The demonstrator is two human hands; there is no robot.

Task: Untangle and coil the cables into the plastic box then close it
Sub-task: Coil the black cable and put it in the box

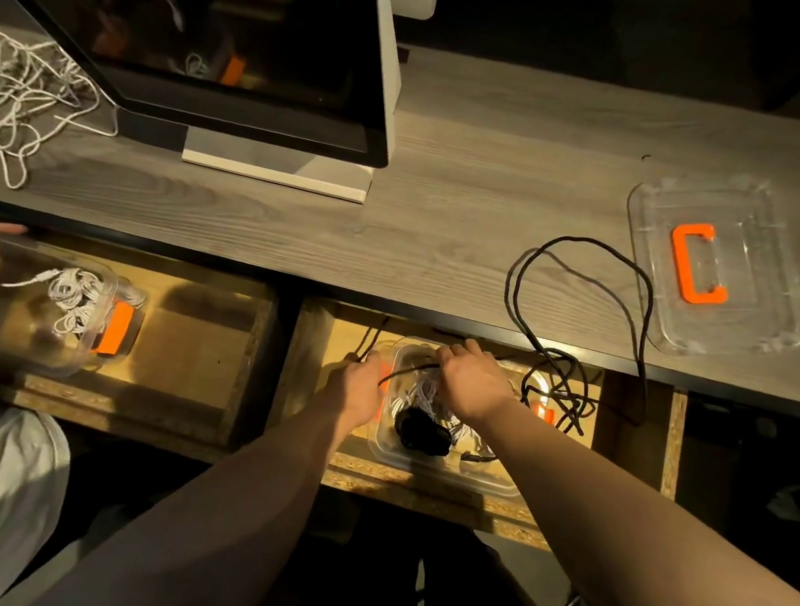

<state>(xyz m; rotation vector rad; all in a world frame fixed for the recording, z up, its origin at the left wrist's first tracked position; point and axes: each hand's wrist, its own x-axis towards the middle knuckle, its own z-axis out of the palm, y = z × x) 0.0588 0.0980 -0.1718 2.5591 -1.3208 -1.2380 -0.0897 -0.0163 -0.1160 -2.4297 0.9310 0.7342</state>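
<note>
Head view: our left hand (pixel 359 381) and right hand (pixel 468 378) both pinch the black cable (pixel 590 300) over the plastic box (pixel 440 469) in the drawer; we should draw even loops, keeping slack off the bench (pixel 460 166).

I'm at an office desk: a grey wood-grain desktop (pixel 460 166), a white-stand monitor (pixel 249 46), and open chipboard drawers (pixel 204 351) beneath it.
</note>
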